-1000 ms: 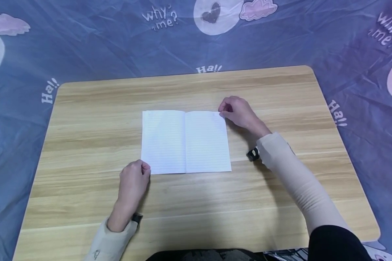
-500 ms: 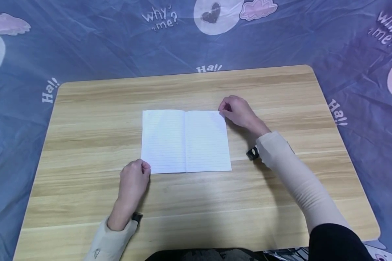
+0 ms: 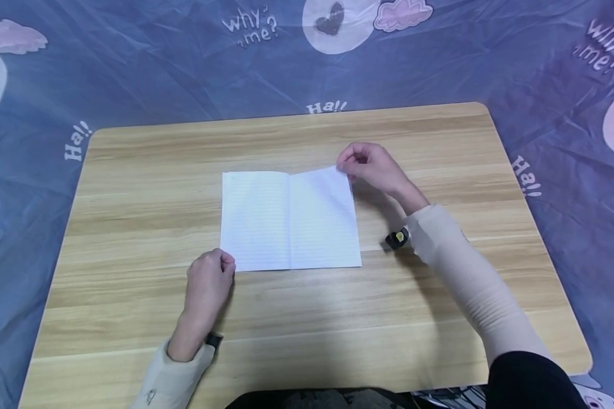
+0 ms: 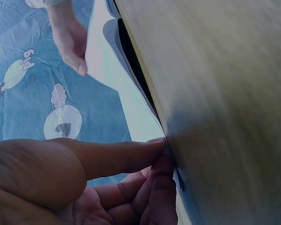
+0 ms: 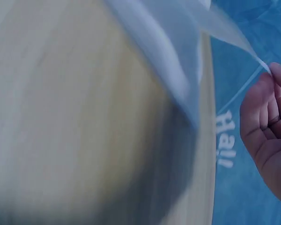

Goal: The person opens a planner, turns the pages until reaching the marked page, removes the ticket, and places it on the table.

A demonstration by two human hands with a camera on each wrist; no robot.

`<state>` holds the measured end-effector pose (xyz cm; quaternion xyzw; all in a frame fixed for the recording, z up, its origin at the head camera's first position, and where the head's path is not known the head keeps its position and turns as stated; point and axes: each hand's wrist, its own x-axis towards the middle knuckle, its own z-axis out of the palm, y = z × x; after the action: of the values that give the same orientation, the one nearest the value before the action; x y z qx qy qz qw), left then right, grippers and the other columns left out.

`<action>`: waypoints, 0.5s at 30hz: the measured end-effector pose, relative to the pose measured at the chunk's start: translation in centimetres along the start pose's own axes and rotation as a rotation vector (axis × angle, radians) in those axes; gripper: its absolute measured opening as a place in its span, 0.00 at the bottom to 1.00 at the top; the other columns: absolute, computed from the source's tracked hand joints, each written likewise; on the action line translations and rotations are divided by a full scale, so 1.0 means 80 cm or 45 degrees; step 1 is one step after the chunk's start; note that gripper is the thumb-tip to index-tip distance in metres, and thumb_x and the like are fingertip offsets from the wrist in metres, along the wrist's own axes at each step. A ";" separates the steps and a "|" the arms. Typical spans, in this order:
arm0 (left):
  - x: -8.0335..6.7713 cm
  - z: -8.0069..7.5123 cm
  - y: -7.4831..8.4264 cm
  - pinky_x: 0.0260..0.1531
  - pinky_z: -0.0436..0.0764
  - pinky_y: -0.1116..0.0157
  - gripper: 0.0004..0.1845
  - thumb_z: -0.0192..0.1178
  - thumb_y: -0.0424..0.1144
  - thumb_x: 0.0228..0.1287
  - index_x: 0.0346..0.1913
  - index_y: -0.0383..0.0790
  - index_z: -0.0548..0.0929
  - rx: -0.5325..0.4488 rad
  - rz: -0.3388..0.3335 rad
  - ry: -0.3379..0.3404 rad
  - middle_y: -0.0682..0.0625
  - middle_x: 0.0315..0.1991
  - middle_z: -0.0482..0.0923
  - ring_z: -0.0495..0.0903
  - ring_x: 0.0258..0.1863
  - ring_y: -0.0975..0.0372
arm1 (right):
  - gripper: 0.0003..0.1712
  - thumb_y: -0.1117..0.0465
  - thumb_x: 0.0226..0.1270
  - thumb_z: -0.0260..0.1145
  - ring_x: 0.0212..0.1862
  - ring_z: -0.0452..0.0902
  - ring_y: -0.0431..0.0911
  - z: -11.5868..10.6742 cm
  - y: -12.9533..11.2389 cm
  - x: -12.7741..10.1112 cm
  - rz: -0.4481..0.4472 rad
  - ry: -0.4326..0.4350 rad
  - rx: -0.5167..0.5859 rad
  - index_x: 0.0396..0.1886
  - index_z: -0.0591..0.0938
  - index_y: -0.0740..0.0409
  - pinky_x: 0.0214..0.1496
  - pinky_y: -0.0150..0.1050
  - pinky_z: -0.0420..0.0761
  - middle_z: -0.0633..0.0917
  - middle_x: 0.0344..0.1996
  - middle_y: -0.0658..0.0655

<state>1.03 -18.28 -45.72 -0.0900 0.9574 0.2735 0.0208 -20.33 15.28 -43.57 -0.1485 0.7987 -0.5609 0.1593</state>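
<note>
A lined notebook (image 3: 256,221) lies open near the middle of the wooden table, its fold running away from the person. My left hand (image 3: 208,287) pinches the near left corner between thumb and fingers, as the left wrist view also shows with the hand (image 4: 126,183) at the cover edge. At the far right corner, my right hand (image 3: 376,166) pinches the corner of the right-hand page (image 3: 322,221) and holds it lifted. In the right wrist view that page rises to the fingertips of the hand (image 5: 269,122), apart from the sheets below.
The wooden table (image 3: 133,182) has rounded corners. A blue cloth (image 3: 174,62) with printed words and shapes surrounds its far and side edges. Dark bands with small devices sit at both wrists, such as the right device (image 3: 397,238). Cables (image 3: 452,396) show below the near edge.
My right hand has risen and moved slightly left, lifting the far right corner of the page off the notebook. The left hand stays at its corner.
</note>
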 end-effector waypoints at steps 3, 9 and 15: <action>0.000 -0.001 0.001 0.34 0.77 0.50 0.04 0.64 0.24 0.59 0.28 0.33 0.83 0.001 0.005 0.000 0.45 0.24 0.79 0.79 0.27 0.50 | 0.08 0.66 0.68 0.68 0.30 0.77 0.47 0.007 -0.012 0.005 0.061 -0.021 0.219 0.43 0.82 0.65 0.36 0.40 0.82 0.84 0.34 0.61; -0.002 -0.002 0.002 0.37 0.77 0.50 0.04 0.64 0.23 0.59 0.28 0.33 0.83 0.008 0.018 0.010 0.44 0.25 0.79 0.80 0.29 0.49 | 0.05 0.70 0.68 0.67 0.28 0.78 0.45 0.030 -0.036 0.020 0.109 -0.054 0.603 0.42 0.83 0.66 0.32 0.35 0.81 0.85 0.35 0.60; -0.006 -0.003 0.007 0.38 0.77 0.50 0.04 0.66 0.24 0.58 0.29 0.32 0.83 0.029 0.032 0.038 0.43 0.25 0.80 0.80 0.30 0.47 | 0.03 0.72 0.69 0.65 0.27 0.80 0.47 0.056 -0.055 0.036 0.168 -0.065 0.798 0.39 0.84 0.66 0.33 0.37 0.83 0.84 0.32 0.60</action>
<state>1.38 -17.90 -45.19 -0.0818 0.9618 0.2613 0.0039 -20.80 8.80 -41.12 -0.0539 0.5906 -0.7643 0.2532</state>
